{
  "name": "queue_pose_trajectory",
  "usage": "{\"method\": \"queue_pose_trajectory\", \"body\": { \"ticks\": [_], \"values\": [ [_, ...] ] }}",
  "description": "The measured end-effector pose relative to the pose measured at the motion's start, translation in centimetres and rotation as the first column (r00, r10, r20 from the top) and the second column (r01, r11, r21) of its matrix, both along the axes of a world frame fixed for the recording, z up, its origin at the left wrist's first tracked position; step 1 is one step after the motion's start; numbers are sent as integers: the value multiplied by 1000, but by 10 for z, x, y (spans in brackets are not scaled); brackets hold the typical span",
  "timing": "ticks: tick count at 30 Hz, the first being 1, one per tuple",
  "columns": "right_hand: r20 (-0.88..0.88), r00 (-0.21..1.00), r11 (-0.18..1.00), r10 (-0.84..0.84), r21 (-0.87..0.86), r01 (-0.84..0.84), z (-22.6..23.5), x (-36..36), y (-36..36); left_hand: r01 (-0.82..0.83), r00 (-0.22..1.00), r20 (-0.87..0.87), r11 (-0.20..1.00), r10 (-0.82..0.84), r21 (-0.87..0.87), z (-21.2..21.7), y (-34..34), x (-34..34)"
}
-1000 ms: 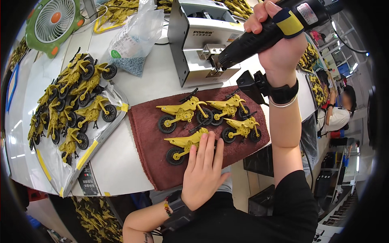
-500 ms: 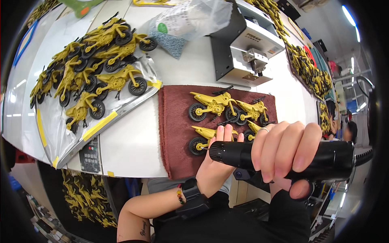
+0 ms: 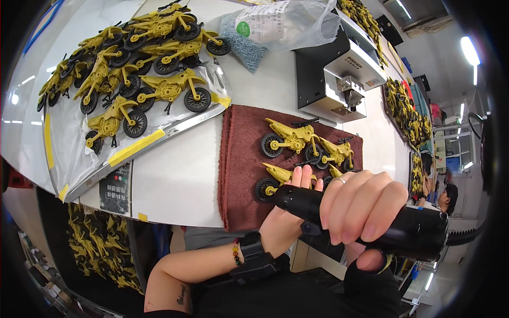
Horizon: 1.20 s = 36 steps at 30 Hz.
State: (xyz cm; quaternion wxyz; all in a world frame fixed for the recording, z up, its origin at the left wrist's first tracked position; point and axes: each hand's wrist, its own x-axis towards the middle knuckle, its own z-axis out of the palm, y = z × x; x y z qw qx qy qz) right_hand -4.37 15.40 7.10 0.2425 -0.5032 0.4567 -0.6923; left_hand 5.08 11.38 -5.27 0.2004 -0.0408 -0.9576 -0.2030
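Observation:
My right hand (image 3: 363,206) is wrapped round a black electric screwdriver (image 3: 416,228), which lies almost level and points left. Its front end is over the rear wheel area of a yellow toy motorcycle (image 3: 278,173) with black wheels; the tip is hard to make out. My left hand (image 3: 282,225) holds that motorcycle down on a brown cloth (image 3: 241,153), fingers across its body. The screwdriver hides the thumb and part of the palm. On the same cloth lie another toy motorcycle (image 3: 289,139) behind, one more to its right, and a partly hidden one beside my fingers.
At the left, a tray (image 3: 159,135) with yellow tape on its rim bears piled toy motorcycles. A plastic bag (image 3: 254,45) of small blue-grey parts and a metal-fronted machine (image 3: 339,79) stand behind the cloth. More yellow parts fill a bin (image 3: 101,244) below the table's left edge.
The view has shifted, so the table things sit farther right. The screwdriver now tilts more, its rear end lower. My left hand stays on the same motorcycle.

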Motion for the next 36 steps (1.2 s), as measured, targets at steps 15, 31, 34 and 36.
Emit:
{"method": "queue_pose_trajectory", "body": {
  "ticks": [15,31,34,36],
  "values": [
    [32,891,854,-452,-275,443,43,-51,43,40,993,113,992,-26,-122,6,-4,4],
    [73,776,753,-626,-202,626,32,-117,34,47,990,140,991,-29,-126,9,-6,5],
    [121,799,789,-589,-128,601,36,-106,32,46,990,138,991,-29,-125,9,-6,5],
    [155,863,851,-481,-155,502,33,-91,30,30,992,126,991,-14,-133,9,-6,5]
  ]
}}
